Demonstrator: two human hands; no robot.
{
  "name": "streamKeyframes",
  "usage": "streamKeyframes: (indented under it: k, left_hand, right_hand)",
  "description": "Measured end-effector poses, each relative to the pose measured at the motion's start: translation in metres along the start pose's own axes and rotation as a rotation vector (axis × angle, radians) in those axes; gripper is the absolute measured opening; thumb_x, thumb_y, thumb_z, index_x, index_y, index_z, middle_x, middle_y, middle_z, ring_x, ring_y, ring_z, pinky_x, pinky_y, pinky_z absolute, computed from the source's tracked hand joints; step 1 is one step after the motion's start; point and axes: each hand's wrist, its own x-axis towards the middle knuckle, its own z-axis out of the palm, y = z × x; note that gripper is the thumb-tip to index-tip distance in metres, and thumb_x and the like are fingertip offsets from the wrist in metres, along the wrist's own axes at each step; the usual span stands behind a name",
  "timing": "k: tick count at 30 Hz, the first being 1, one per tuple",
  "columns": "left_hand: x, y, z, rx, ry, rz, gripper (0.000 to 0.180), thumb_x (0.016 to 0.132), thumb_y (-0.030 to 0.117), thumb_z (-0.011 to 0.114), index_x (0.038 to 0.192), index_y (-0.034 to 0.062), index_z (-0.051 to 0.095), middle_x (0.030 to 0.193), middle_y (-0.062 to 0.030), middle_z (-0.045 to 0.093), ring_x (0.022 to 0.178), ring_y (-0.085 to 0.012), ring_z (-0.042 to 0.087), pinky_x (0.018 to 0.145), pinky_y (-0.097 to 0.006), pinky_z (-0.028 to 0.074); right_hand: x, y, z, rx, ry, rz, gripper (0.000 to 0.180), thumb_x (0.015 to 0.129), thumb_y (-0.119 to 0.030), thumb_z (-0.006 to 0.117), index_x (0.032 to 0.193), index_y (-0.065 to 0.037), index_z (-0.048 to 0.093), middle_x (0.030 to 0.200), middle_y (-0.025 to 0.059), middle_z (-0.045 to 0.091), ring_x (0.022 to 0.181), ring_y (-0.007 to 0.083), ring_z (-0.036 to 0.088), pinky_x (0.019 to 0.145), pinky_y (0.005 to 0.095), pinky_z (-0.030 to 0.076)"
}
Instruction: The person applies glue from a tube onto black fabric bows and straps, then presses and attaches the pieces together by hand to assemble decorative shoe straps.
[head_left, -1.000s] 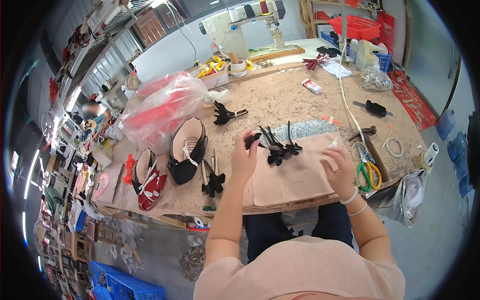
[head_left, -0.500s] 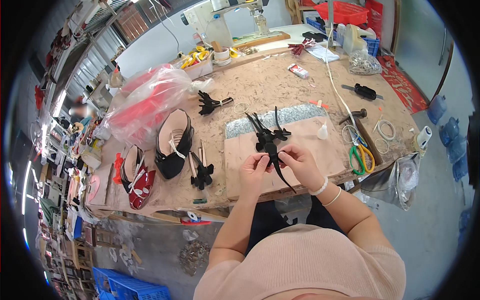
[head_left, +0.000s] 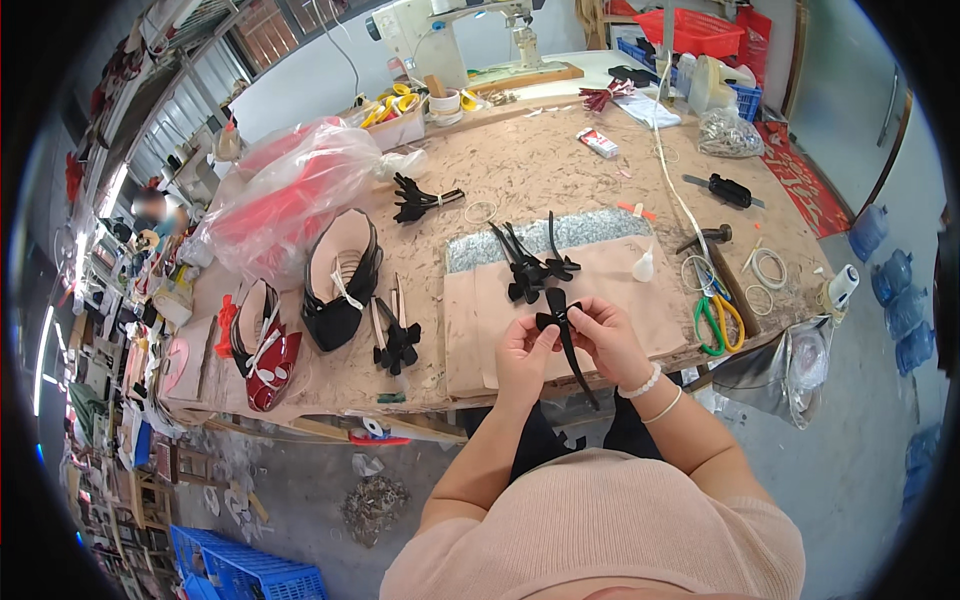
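Between both hands I hold a black strap with a bow point(head_left: 560, 318), its long tail hanging toward the table's front edge. My left hand point(head_left: 525, 347) is closed on the bow's left side, thumb on top. On the bow's right side, the fingers of my right hand point(head_left: 603, 338) pinch it. Just beyond lie several more black bow straps point(head_left: 527, 272) on the light brown board point(head_left: 470, 335). A bundle of black straps point(head_left: 425, 199) rests farther left. Other black bow pieces with pale strips point(head_left: 397, 345) are left of the board.
Bundled black shoe uppers point(head_left: 340, 290) and red ones point(head_left: 270, 365) lie at the left, near a plastic bag point(head_left: 290, 190). To the right are scissors point(head_left: 722, 322), a hammer point(head_left: 706, 237) and a small white bottle point(head_left: 643, 265). A sewing machine point(head_left: 430, 45) stands behind.
Both hands have moved slightly right and nearer to me with the bow strap, apart from the straps on the board. The bow now shows spread between my fingers. The view has shifted slightly.
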Motion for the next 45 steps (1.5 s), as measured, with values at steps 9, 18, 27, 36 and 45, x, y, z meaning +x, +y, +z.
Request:
streamKeyframes:
  k: [9, 18, 27, 36, 45]
  left_hand:
    - [0.002, 0.003, -0.023, -0.223, -0.151, -0.354, 0.014, 0.081, 0.003, 0.055, 0.094, -0.0008, 0.053, 0.069, -0.0028, 0.053, 0.057, -0.0077, 0.048, 0.051, -0.02, 0.039]
    - [0.002, 0.011, -0.012, 0.568, -0.16, 0.433, 0.032, 0.075, -0.002, 0.057, 0.106, 0.0015, 0.053, 0.083, -0.0077, 0.059, 0.075, -0.0209, 0.057, 0.067, -0.03, 0.046]
    - [0.012, -0.011, -0.027, 0.246, -0.011, -0.014, 0.025, 0.084, 0.002, 0.051, 0.109, 0.0058, 0.054, 0.093, -0.0013, 0.058, 0.079, -0.0127, 0.057, 0.069, -0.028, 0.049]
    - [0.007, 0.019, -0.019, -0.312, -0.025, -0.249, 0.02, 0.082, 0.0, 0.053, 0.101, 0.0057, 0.055, 0.092, -0.0014, 0.056, 0.082, -0.0097, 0.054, 0.072, -0.025, 0.048]
    - [-0.005, 0.029, -0.027, -0.128, 0.014, -0.213, 0.023, 0.08, 0.001, 0.057, 0.103, -0.0003, 0.053, 0.092, -0.0049, 0.058, 0.078, -0.0096, 0.054, 0.068, -0.021, 0.045]
  right_hand:
    - [0.0, -0.003, -0.012, -0.497, -0.166, 0.036, 0.012, 0.081, -0.011, 0.06, 0.09, -0.003, 0.057, 0.071, -0.001, 0.056, 0.058, 0.0039, 0.049, 0.051, 0.017, 0.04]
    - [0.005, -0.006, -0.033, -0.073, -0.024, 0.304, 0.014, 0.083, -0.018, 0.059, 0.084, -0.004, 0.057, 0.067, -0.0021, 0.052, 0.055, 0.0043, 0.046, 0.048, 0.0171, 0.039]
    - [0.001, -0.011, -0.072, -0.472, 0.317, -0.222, 0.02, 0.081, -0.017, 0.059, 0.096, -0.004, 0.055, 0.077, 0.0043, 0.053, 0.063, 0.0134, 0.049, 0.055, 0.027, 0.042]
    - [0.035, -0.039, -0.104, -1.077, 0.267, -0.293, 0.028, 0.07, -0.001, 0.065, 0.098, -0.002, 0.059, 0.09, 0.0106, 0.055, 0.076, 0.019, 0.055, 0.064, 0.0267, 0.045]
    - [-0.022, -0.048, -0.031, -1.336, -0.053, -0.887, 0.029, 0.068, 0.006, 0.062, 0.094, -0.004, 0.06, 0.087, 0.0098, 0.055, 0.073, 0.0231, 0.056, 0.06, 0.0291, 0.047]
